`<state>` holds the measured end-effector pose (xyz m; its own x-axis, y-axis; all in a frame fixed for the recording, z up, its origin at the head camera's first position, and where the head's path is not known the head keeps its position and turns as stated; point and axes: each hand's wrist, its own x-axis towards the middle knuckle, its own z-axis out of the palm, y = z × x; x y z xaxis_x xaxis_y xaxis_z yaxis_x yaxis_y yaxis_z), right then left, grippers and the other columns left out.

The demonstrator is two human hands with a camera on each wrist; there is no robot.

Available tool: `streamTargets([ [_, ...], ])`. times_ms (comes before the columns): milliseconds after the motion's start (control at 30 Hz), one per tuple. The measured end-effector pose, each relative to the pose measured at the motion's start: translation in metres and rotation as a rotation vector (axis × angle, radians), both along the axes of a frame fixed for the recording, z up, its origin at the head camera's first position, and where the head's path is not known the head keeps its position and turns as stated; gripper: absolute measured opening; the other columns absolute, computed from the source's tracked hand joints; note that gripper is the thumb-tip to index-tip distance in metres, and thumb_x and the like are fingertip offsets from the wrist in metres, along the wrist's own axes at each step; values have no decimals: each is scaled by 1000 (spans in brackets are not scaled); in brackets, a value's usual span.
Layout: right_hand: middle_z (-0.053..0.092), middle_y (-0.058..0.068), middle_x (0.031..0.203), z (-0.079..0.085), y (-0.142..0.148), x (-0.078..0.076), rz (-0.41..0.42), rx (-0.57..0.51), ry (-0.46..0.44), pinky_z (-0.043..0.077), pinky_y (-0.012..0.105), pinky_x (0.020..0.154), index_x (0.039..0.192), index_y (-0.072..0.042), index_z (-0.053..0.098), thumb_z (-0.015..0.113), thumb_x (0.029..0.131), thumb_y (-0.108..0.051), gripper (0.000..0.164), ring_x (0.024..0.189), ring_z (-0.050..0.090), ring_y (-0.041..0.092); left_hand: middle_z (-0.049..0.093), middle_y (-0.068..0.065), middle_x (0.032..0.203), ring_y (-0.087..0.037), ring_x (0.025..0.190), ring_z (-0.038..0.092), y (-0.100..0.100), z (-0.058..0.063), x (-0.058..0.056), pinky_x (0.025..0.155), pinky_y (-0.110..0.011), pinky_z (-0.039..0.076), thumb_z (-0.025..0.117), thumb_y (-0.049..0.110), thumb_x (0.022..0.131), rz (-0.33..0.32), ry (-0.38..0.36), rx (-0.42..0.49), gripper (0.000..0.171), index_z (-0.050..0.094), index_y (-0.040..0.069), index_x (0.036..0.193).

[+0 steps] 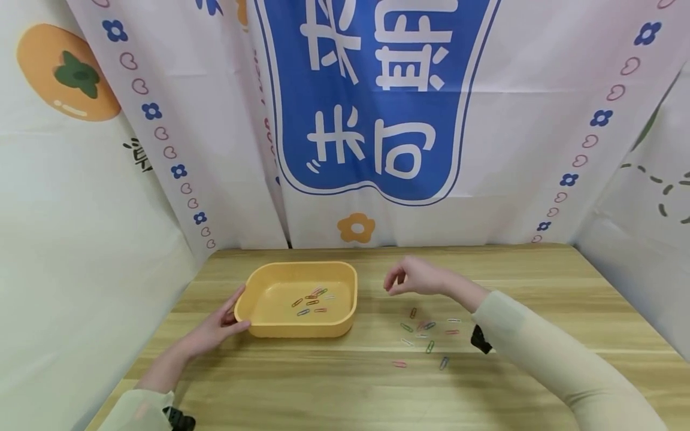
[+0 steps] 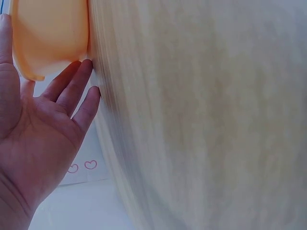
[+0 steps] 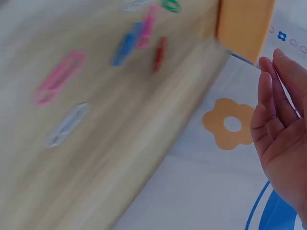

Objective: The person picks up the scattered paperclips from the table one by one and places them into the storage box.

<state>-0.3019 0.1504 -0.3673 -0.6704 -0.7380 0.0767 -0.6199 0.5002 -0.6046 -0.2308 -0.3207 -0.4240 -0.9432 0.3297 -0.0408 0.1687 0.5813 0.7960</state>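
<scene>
Yellow tray (image 1: pixel 302 330): our left hand (image 1: pixel 215 329) touches it, fingers apart.
Right hand (image 1: pixel 417 276): fingertips together near paper clips (image 3: pixel 128 44); whether holding anything, we cannot tell.

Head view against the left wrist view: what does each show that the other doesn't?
Only the head view shows the right hand, the paper clips lying inside the yellow tray, and the loose paper clips scattered on the wood-grain table.

Only the left wrist view shows the left hand from its palm side.

Both share that hand at the end of the tray, the table, and the heart-printed cloth.
</scene>
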Motion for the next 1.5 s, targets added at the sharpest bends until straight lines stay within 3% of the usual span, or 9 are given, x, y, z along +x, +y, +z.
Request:
streamTargets([
  [300, 72, 4, 89, -30, 32, 8, 6, 0, 22, 50, 25, 69, 90, -2, 74, 71, 86, -1, 6, 75, 61, 9, 30, -38, 145, -47, 126, 45, 0, -3, -1, 103, -58, 33, 62, 26, 97, -4, -5, 4, 87, 1, 13, 157],
  [633, 65, -3, 90, -56, 51, 6, -68, -5, -47, 53, 28, 76, 92, -5, 73, 73, 84, 0, 10, 81, 60, 9, 32, -37, 144, -47, 127, 44, 2, -3, -2, 104, -57, 32, 62, 27, 97, -2, -1, 8, 85, 3, 11, 157],
  [1500, 63, -5, 83, -65, 42, -3, -92, 13, -128, 49, 23, 67, 82, -8, 72, 75, 82, 1, 10, 74, 57, 8, 28, -36, 146, -46, 128, 42, -1, 1, 1, 105, -57, 30, 62, 26, 97, 6, -22, 13, 86, 2, 14, 157],
])
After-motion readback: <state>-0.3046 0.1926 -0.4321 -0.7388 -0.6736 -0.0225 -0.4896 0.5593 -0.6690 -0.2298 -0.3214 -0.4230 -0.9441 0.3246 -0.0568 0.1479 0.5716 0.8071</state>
